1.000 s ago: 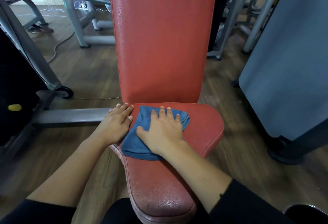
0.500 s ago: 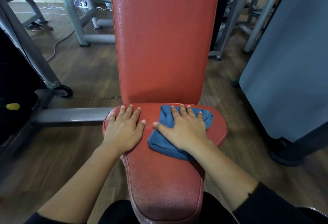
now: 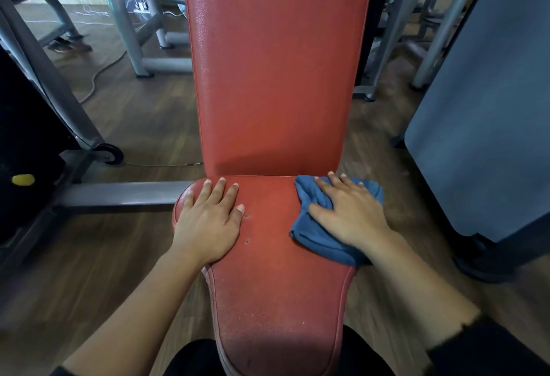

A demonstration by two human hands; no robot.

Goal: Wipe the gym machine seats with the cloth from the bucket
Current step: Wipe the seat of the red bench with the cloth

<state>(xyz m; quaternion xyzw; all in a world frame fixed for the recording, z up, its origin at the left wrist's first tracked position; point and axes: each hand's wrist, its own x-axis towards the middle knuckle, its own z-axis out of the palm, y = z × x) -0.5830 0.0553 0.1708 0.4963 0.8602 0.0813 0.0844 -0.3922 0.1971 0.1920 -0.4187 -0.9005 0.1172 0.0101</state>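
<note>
A red padded gym seat (image 3: pixel 276 280) with a tall red backrest (image 3: pixel 273 63) fills the middle of the head view. A crumpled blue cloth (image 3: pixel 312 235) lies on the seat's far right corner, partly hanging over the edge. My right hand (image 3: pixel 348 212) presses flat on the cloth with straight fingers. My left hand (image 3: pixel 208 220) rests flat on the seat's far left corner, fingers spread, holding nothing. No bucket is in view.
Wooden floor surrounds the seat. A grey machine frame (image 3: pixel 119 194) with a small wheel (image 3: pixel 110 153) and a black block with a yellow knob (image 3: pixel 23 179) stand at left. A large grey-blue panel (image 3: pixel 482 107) stands close at right. More grey frames (image 3: pixel 140 33) and cables lie behind.
My right hand has slid the blue cloth from the seat's left-middle to its right edge. My left hand has moved from the seat's left rim onto the left corner.
</note>
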